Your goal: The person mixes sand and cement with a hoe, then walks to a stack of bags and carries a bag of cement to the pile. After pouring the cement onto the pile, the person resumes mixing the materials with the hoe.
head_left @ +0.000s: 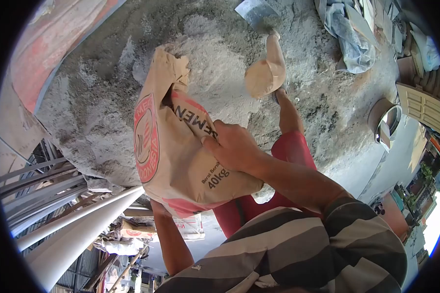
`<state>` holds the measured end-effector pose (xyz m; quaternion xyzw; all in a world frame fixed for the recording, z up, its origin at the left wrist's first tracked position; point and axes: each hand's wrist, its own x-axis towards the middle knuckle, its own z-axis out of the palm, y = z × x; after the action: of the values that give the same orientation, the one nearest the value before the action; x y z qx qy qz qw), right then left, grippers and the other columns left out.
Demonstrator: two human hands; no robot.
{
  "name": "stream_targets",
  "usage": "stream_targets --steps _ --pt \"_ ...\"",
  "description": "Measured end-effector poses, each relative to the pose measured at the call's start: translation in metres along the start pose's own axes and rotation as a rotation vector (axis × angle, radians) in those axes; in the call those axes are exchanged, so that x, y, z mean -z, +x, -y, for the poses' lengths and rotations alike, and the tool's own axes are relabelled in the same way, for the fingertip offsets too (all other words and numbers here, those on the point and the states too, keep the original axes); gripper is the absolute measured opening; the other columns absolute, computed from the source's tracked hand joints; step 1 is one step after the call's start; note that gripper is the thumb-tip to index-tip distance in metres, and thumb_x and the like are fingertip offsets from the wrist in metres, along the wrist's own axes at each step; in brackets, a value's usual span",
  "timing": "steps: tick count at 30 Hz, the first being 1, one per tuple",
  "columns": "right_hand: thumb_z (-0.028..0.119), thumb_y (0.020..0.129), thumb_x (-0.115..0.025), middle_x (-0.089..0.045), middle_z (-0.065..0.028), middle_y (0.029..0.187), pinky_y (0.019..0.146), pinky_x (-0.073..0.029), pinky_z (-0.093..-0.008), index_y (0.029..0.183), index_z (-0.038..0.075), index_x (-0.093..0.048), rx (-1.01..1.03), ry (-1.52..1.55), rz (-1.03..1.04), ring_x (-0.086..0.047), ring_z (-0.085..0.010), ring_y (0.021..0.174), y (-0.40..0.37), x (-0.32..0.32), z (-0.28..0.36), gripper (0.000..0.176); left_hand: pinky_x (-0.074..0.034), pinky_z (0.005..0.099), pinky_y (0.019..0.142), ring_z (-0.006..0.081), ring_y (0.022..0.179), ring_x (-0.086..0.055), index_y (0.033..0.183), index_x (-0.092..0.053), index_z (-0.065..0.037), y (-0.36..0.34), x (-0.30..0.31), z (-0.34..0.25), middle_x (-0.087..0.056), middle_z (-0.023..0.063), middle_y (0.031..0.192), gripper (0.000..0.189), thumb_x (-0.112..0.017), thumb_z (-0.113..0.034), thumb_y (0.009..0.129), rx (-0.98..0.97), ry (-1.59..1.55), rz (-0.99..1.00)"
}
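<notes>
A brown paper cement bag [186,156], printed in red and black with "40kg", is held up in front of my body over a grey powdery heap [215,63]. Its far end is crumpled, with a dark gap in the paper beside it. My right hand [232,144] is closed on the near side of the bag, the thumb pressing on the paper. My left hand [160,209] holds the bag's underside from the left; the bag hides its fingers. Beyond the bag, a flat metal blade [256,13] lies on the heap, joined to a tan handle [266,75] pointing towards me.
Long pipes and metal bars [83,219] lie at the lower left. A round bucket-like container [385,119] stands on the right, near a panelled board [423,107]. Crumpled plastic sheeting [354,44] lies at the upper right. My leg [291,117] is beside the handle.
</notes>
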<state>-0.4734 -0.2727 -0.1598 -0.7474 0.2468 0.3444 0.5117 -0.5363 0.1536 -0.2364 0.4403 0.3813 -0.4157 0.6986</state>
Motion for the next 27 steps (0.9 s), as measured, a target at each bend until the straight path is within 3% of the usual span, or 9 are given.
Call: stream_targets --steps 3,5,6,13,15,18,21,27 --pt "0.037 0.090 -0.052 -0.066 -0.0270 0.082 0.078 -0.051 -0.0507 0.095 -0.006 -0.055 0.108 -0.034 -0.037 -0.065 -0.0435 0.082 0.009 -0.014 -0.011 0.043 -0.043 0.0477 0.105 0.0332 0.127 -0.049 0.146 -0.036 -0.006 0.021 -0.036 -0.019 -0.046 0.0153 0.144 0.057 -0.042 -0.038 0.099 -0.042 -0.015 0.008" --pt "0.037 0.088 -0.055 -0.063 -0.0291 0.077 0.072 -0.050 -0.0516 0.090 -0.006 -0.055 0.054 0.044 -0.012 -0.064 -0.0462 0.076 -0.004 -0.021 -0.011 0.042 -0.044 0.0476 0.104 0.0333 0.126 -0.050 0.145 -0.036 -0.006 -0.030 -0.043 -0.010 -0.046 0.0154 0.144 0.057 -0.041 -0.039 0.099 -0.031 -0.052 -0.100" --pt "0.036 0.089 -0.053 -0.065 -0.0281 0.083 0.078 -0.051 -0.0512 0.096 -0.006 -0.056 0.006 0.028 0.043 -0.065 -0.0443 0.081 -0.006 -0.018 -0.009 0.042 -0.044 0.0476 0.104 0.0333 0.126 -0.051 0.145 -0.036 -0.006 -0.049 -0.050 -0.007 -0.046 0.0155 0.143 0.057 -0.041 -0.039 0.099 -0.030 -0.070 -0.138" --pt "0.035 0.087 -0.058 -0.063 -0.0293 0.081 0.072 -0.048 -0.0519 0.091 -0.004 -0.055 0.031 0.108 -0.071 -0.064 -0.0459 0.079 -0.019 -0.021 -0.040 0.040 -0.048 0.0486 0.100 0.0339 0.121 -0.055 0.141 -0.041 -0.006 -0.020 -0.056 0.005 -0.049 0.0155 0.141 0.055 -0.043 -0.040 0.098 -0.013 -0.154 -0.102" --pt "0.035 0.086 -0.060 -0.063 -0.0285 0.080 0.070 -0.047 -0.0514 0.090 -0.002 -0.054 0.076 0.091 -0.095 -0.063 -0.0462 0.079 -0.026 -0.022 -0.053 0.038 -0.049 0.0494 0.099 0.0339 0.122 -0.055 0.142 -0.039 -0.007 -0.008 -0.061 0.016 -0.050 0.0158 0.140 0.060 -0.045 -0.046 0.098 -0.117 -0.067 -0.083" --pt "0.036 0.086 -0.061 -0.063 -0.0263 0.078 0.069 -0.048 -0.0498 0.090 -0.002 -0.053 0.146 0.095 -0.147 -0.063 -0.0455 0.077 -0.039 -0.018 -0.061 0.039 -0.049 0.0456 0.100 0.0311 0.122 -0.055 0.144 -0.035 -0.006 0.001 -0.067 0.032 -0.051 0.0152 0.139 0.068 -0.041 -0.056 0.098 -0.086 -0.199 -0.060" --pt "0.036 0.087 -0.062 -0.065 -0.0244 0.081 0.069 -0.049 -0.0472 0.091 -0.001 -0.054 0.098 -0.020 -0.181 -0.065 -0.0420 0.078 -0.044 -0.020 -0.070 0.038 -0.049 0.0426 0.100 0.0290 0.122 -0.055 0.144 -0.035 -0.005 0.013 -0.066 0.049 -0.052 0.0149 0.138 0.066 -0.043 -0.052 0.099 -0.183 -0.082 -0.108" --pt "0.031 0.092 -0.062 -0.067 -0.0187 0.086 0.073 -0.050 -0.0414 0.110 0.000 -0.059 0.035 0.152 -0.320 -0.067 -0.0325 0.080 -0.071 -0.038 -0.083 0.036 -0.050 0.0346 0.091 0.0219 0.107 -0.061 0.134 -0.045 0.001 0.012 -0.069 0.068 -0.060 0.0141 0.122 0.056 -0.052 -0.042 0.098 -0.248 -0.013 -0.132"
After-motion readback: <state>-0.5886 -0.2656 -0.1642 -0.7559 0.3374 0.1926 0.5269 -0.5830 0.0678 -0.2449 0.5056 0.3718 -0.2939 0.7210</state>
